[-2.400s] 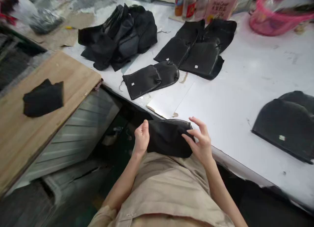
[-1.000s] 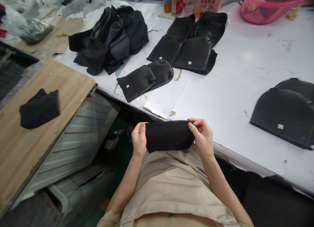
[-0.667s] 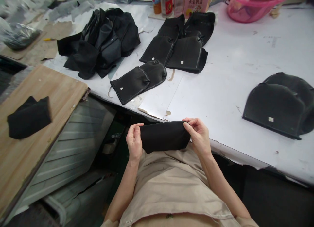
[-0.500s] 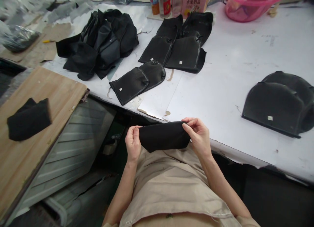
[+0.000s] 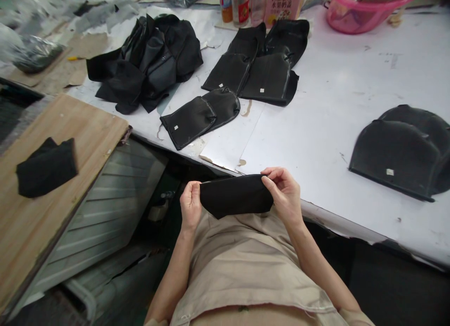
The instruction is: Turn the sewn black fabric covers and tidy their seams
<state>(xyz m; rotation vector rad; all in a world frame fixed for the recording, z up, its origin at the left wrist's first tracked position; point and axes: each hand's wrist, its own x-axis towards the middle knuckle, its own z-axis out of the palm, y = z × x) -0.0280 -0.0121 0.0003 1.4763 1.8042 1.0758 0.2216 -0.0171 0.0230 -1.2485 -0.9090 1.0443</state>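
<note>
Cloth [image 5: 237,195], black, stretches in front of the beige garment [image 5: 246,260], its ends gripped by the left fingers [image 5: 195,191] and right fingers [image 5: 270,185]. Uneven pull might skew its upper edge; a loosened pinch could drop it beside the desk [image 5: 316,129], into the dark gap [image 5: 179,176].

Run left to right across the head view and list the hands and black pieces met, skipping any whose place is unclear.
Folded black piece on the wooden board → left hand → held black piece → right hand → overlapping rounded black pieces.
</note>
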